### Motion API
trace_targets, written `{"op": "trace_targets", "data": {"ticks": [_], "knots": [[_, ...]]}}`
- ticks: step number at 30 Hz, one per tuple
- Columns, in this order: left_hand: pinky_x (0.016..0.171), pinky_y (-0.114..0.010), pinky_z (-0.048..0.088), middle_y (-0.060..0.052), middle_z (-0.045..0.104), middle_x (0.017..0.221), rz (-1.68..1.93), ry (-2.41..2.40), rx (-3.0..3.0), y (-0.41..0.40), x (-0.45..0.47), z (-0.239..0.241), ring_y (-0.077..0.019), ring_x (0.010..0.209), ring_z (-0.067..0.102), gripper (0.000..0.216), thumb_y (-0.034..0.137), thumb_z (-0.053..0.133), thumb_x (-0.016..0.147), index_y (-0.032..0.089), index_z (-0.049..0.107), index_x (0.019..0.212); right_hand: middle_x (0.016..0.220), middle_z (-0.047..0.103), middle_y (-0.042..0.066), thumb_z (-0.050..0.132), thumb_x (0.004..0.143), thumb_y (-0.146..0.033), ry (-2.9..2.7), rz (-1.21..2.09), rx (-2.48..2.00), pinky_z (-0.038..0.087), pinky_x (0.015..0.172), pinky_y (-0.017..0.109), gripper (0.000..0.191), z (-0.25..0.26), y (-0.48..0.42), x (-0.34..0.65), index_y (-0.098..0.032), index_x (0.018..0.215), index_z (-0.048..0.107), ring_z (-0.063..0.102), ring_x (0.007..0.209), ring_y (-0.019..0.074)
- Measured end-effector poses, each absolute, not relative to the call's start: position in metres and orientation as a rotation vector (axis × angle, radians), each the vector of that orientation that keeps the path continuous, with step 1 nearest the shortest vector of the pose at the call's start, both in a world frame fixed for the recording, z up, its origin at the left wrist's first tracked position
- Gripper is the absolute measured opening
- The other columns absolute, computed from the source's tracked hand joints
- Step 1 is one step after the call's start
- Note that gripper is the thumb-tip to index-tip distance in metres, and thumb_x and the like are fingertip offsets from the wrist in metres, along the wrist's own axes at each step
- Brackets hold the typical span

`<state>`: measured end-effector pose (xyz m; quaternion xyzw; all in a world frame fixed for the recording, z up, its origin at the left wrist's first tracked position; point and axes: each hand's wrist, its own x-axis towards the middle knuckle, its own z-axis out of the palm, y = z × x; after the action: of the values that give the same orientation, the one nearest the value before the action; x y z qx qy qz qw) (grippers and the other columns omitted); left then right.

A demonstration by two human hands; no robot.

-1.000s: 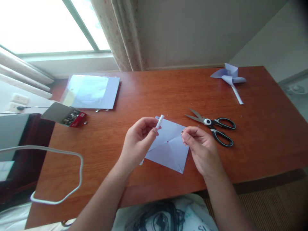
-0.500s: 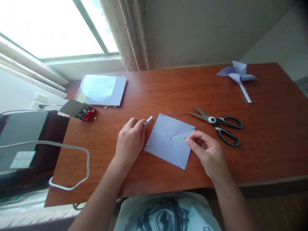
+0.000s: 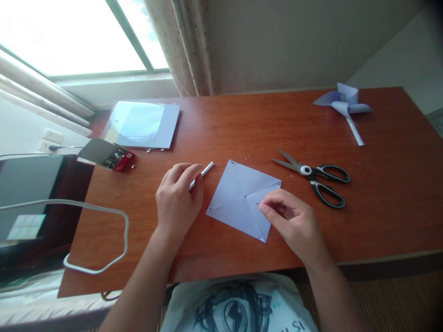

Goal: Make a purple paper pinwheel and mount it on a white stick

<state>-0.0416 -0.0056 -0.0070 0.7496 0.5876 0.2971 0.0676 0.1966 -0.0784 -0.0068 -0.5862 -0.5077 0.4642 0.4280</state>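
My left hand (image 3: 178,196) is closed, with a thin white paper stick (image 3: 207,169) between thumb and fingers; its upper end sticks out to the right. A pale blue-violet paper square (image 3: 235,184) lies flat between my hands. It has cut lines running in from its corners, small holes near the corners and one in the middle. Above its right side, my right hand (image 3: 294,216) pinches a small metal tack (image 3: 258,203), mostly hidden by the fingertips. Scissors (image 3: 306,170) with black handles lie spread beyond my right hand.
A finished paper pinwheel (image 3: 346,108) lies at the back right. At the back left are a clear sleeve with paper sheets (image 3: 171,122) and a small red box (image 3: 122,161) of shiny metal tacks. A white cable (image 3: 126,230) loops over the table's left side.
My left hand has shifted slightly left and turned, showing more of the stick. My right hand has moved the tack left, closer to the middle of the square.
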Motion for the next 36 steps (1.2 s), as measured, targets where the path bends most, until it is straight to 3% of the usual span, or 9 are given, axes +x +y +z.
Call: {"op": "trace_targets", "data": {"ticks": [2,7,18,29,33,36], "knots": [[0.081,-0.03,0.054,-0.007,0.073,0.102,1.038,1.556,2.101,-0.016,-0.035,0.001,-0.0189,0.087,0.069,0.016,0.015,0.06,0.095,0.019,0.073,0.104,0.086,0.064,0.003,0.07,0.094,-0.033,-1.289,1.191,-1.462,0.047,0.072,0.029,0.016,-0.003,-0.08,0.194,-0.022,0.082,0.069,0.06,0.083,0.017],[0.073,-0.023,0.054,-0.003,0.073,0.087,0.994,1.087,1.802,-0.051,-0.011,0.006,-0.0134,0.078,0.068,0.013,0.01,0.065,0.093,0.019,0.07,0.1,0.078,0.061,0.0,0.07,0.094,-0.035,-1.236,1.395,-1.396,0.043,0.063,0.027,0.019,0.0,-0.084,0.183,-0.02,0.081,0.068,0.056,0.072,0.0143],[0.071,-0.023,0.054,-0.002,0.072,0.084,1.063,0.98,1.619,-0.063,0.0,-0.011,-0.0133,0.076,0.067,0.013,0.007,0.067,0.091,0.019,0.071,0.093,0.079,0.061,-0.002,0.069,0.095,-0.029,-1.233,1.373,-1.338,0.043,0.069,0.024,0.015,-0.004,-0.089,0.177,-0.021,0.083,0.066,0.055,0.075,0.0117],[0.063,-0.02,0.046,0.001,0.07,0.079,0.952,1.071,1.448,-0.061,-0.002,-0.013,-0.0102,0.068,0.06,0.007,0.014,0.071,0.091,0.02,0.072,0.087,0.09,0.07,0.0,0.065,0.097,-0.025,-1.527,1.143,-1.447,0.049,0.074,0.025,0.011,0.005,-0.083,0.187,-0.023,0.089,0.072,0.065,0.084,0.0135],[0.06,-0.02,0.045,0.0,0.07,0.08,0.958,1.13,1.349,-0.06,-0.003,-0.014,-0.0108,0.066,0.058,0.004,0.018,0.071,0.091,0.02,0.072,0.088,0.097,0.073,0.0,0.064,0.097,-0.027,-1.538,0.836,-1.636,0.052,0.077,0.026,0.01,-0.002,-0.075,0.212,-0.024,0.095,0.073,0.068,0.09,0.0148],[0.061,-0.02,0.046,0.0,0.07,0.079,0.963,1.144,1.301,-0.06,-0.003,-0.015,-0.0113,0.067,0.06,0.004,0.018,0.071,0.09,0.019,0.072,0.087,0.103,0.071,0.002,0.065,0.095,-0.026,-1.603,0.537,-1.81,0.052,0.071,0.028,0.011,-0.011,-0.069,0.23,-0.021,0.102,0.073,0.066,0.084,0.0151]]}}
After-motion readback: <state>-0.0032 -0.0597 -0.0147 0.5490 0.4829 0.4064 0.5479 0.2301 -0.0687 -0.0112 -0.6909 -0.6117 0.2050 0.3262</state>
